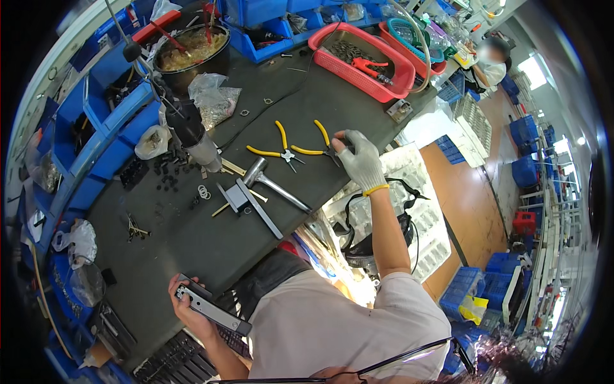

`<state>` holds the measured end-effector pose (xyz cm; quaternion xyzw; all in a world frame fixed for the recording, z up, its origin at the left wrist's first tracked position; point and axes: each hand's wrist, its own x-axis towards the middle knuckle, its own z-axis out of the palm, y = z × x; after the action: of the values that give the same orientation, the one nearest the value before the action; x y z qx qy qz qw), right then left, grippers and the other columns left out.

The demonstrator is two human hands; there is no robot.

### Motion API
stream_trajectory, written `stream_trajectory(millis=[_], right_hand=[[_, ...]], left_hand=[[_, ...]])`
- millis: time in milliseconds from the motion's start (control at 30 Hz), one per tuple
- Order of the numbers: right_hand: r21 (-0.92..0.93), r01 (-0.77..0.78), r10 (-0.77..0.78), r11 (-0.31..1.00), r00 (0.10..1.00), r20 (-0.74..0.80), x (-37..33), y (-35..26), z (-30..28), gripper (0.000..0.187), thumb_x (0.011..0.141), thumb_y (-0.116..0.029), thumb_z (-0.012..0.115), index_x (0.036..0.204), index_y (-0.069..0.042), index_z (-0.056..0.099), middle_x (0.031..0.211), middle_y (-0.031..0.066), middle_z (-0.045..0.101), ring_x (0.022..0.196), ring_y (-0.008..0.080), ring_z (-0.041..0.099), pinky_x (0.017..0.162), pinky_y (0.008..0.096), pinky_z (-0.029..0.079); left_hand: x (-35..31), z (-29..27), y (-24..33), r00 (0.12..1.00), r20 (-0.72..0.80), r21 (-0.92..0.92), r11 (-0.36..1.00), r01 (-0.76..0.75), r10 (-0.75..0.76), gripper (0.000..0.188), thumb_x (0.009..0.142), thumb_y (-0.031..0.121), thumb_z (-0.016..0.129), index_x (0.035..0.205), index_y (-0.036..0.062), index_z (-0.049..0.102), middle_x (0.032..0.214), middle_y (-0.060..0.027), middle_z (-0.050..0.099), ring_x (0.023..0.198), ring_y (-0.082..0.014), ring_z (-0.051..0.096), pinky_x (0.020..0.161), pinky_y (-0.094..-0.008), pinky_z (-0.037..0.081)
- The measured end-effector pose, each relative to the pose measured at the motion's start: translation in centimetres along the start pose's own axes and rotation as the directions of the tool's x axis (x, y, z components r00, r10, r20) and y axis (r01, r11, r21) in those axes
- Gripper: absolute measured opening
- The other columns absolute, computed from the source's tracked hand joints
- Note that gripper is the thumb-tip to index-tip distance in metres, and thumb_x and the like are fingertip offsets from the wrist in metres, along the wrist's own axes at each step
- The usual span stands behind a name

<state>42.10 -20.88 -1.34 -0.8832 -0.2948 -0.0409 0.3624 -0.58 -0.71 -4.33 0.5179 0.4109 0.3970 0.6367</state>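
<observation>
My right hand (359, 158), in a grey glove with a yellow cuff, reaches out over the dark workbench (192, 237) and closes its fingertips on the handle end of a pair of yellow-handled pliers (318, 146). A second pair of yellow-handled pliers (277, 149) lies just left of it. My bare left hand (187, 306) holds a flat grey metal plate (211, 309) near my body at the bench's front edge. Between the hands lie a metal lever handle (272, 182) and a grey metal bracket (240, 200).
A red basket (364, 61) with red-handled pliers stands at the back. A black pot (188, 51), plastic bags of small parts (214, 99) and blue bins (96, 128) line the left. A hanging power screwdriver (192, 131) dangles over the bench. Another person (489, 61) sits far right.
</observation>
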Motion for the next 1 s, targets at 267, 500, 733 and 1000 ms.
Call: stream_trajectory(millis=[267, 500, 733, 1000], right_hand=[[0.044, 0.044, -0.048, 0.998, 0.993, 0.111, -1.0, -2.8, 2.9, 0.029, 0.093, -0.025, 0.068, 0.109, 0.000, 0.068, 0.102, 0.0164, 0.069, 0.091, 0.0282, 0.069, 0.081, 0.0376, 0.053], [0.171, 0.273, -0.304, 0.947, 0.932, 0.198, 0.9, -8.1, 5.4, 0.025, 0.089, -0.023, 0.072, 0.104, -0.002, 0.069, 0.097, 0.0128, 0.069, 0.092, 0.0313, 0.067, 0.083, 0.0403, 0.053], [-0.114, 0.162, -0.165, 0.980, 0.986, -0.023, 2.2, -4.4, 6.6, 0.028, 0.088, -0.025, 0.073, 0.106, -0.004, 0.069, 0.107, 0.0133, 0.068, 0.100, 0.0330, 0.065, 0.089, 0.0411, 0.052], [0.022, 0.159, -0.160, 0.987, 0.955, 0.248, 3.9, -7.1, 6.3, 0.045, 0.086, -0.033, 0.076, 0.120, -0.005, 0.065, 0.117, 0.0145, 0.067, 0.112, 0.0341, 0.063, 0.095, 0.0420, 0.050]], left_hand=[[3.1, -0.9, 1.8, 0.983, 0.045, 0.352, 0.918, -0.183, 0.179, 0.030, 0.087, 0.009, 0.046, 0.110, -0.0055, 0.059, 0.134, -0.0157, 0.049, 0.095, -0.0246, 0.065, 0.080, -0.0347, 0.054], [4.3, 1.4, 2.3, 0.961, 0.165, 0.691, 0.669, -0.273, 0.222, 0.026, 0.082, 0.005, 0.060, 0.107, -0.0017, 0.061, 0.125, -0.0218, 0.050, 0.115, -0.0391, 0.054, 0.098, -0.0429, 0.045], [5.6, 3.9, 1.6, 0.968, 0.140, 0.868, 0.445, -0.221, 0.208, 0.033, 0.086, 0.014, 0.065, 0.110, -0.0065, 0.055, 0.129, -0.0267, 0.045, 0.119, -0.0466, 0.049, 0.097, -0.0530, 0.043], [5.2, 3.2, 1.9, 0.960, 0.171, 0.884, 0.395, -0.249, 0.223, 0.040, 0.092, 0.020, 0.067, 0.121, -0.0040, 0.056, 0.135, -0.0268, 0.046, 0.124, -0.0451, 0.047, 0.105, -0.0509, 0.039]])
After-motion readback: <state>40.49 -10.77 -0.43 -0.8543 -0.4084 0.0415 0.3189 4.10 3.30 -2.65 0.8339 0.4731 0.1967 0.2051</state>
